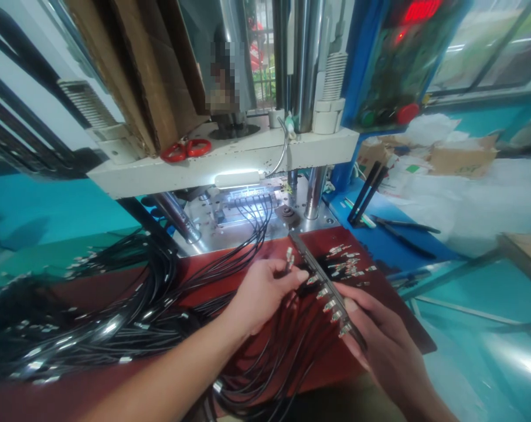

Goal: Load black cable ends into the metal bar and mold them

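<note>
My right hand (375, 328) is closed around the lower part of a long dark bar (320, 272), held at a slant over the red work surface (287, 357). Several small metal connectors (329, 305) sit in a row along the bar's left edge, their black cables trailing down. Beside the bar's upper half, my left hand (269, 290) pinches a cable with a metal connector end (289, 255) standing up from the fingers. Its thumb tip comes close to the topmost connector on the bar; whether they touch I cannot tell. More loose connector ends (347, 262) lie just right of the bar.
Bundles of black cables (116, 328) cover the left side. Ahead stands a press with a lit lower plate (248, 208), where several cables end. Red-handled scissors (185, 150) rest on its white crossbeam (230, 153). Black pliers (406, 228) lie right on a blue surface (380, 252).
</note>
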A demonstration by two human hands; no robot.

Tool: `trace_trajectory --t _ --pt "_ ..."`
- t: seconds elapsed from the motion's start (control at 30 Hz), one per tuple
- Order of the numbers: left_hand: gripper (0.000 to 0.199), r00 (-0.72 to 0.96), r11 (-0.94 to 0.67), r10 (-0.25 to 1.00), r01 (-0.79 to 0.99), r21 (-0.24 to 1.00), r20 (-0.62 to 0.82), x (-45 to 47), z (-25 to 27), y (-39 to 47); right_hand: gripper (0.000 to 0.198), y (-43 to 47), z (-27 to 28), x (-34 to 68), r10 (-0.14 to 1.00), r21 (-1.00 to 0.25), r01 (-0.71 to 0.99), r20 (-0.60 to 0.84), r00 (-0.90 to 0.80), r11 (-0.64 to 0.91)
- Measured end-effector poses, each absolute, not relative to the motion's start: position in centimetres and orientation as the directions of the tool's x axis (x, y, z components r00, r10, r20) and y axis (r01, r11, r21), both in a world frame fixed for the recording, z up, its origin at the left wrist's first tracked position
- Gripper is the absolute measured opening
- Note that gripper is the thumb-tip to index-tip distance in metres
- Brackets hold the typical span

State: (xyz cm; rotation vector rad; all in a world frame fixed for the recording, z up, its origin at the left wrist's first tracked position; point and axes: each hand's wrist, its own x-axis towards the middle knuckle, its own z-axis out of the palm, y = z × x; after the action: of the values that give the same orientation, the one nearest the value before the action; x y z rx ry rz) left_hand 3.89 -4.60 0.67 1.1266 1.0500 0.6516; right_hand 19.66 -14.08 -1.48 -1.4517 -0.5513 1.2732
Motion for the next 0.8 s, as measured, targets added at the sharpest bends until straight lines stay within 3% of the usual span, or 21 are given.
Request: trace_trajectory --t 0.13,0.3,0.57,0.8 --pt "0.021 0.407 0.454 0.834 -0.127 0.882 -0.371 2.6 0.6 -4.0 0.044 -14.1 -1.7 20.0 0.855 -0.891 -0.329 -0.415 0.312 -0.312" --pt "0.015 0.412 0.534 0.803 -0.175 0.827 -0.431 2.5 0.2 -4.2 0.050 -14.0 -2.3 20.3 0.879 -0.907 -0.272 -0.392 0.271 -0.320" --pt "0.018 0.439 0.430 0.785 0.122 0.895 -0.437 3.4 0.1 -3.9 0.048 -14.1 -1.9 20.1 0.883 -0.913 -0.265 -0.380 0.275 -0.311" --pt "0.020 0.450 0.401 0.774 0.196 0.895 -0.446 3.3 -0.1 -3.7 0.044 -14.1 -2.1 20.4 0.898 -0.917 -0.222 -0.378 0.225 -0.330"
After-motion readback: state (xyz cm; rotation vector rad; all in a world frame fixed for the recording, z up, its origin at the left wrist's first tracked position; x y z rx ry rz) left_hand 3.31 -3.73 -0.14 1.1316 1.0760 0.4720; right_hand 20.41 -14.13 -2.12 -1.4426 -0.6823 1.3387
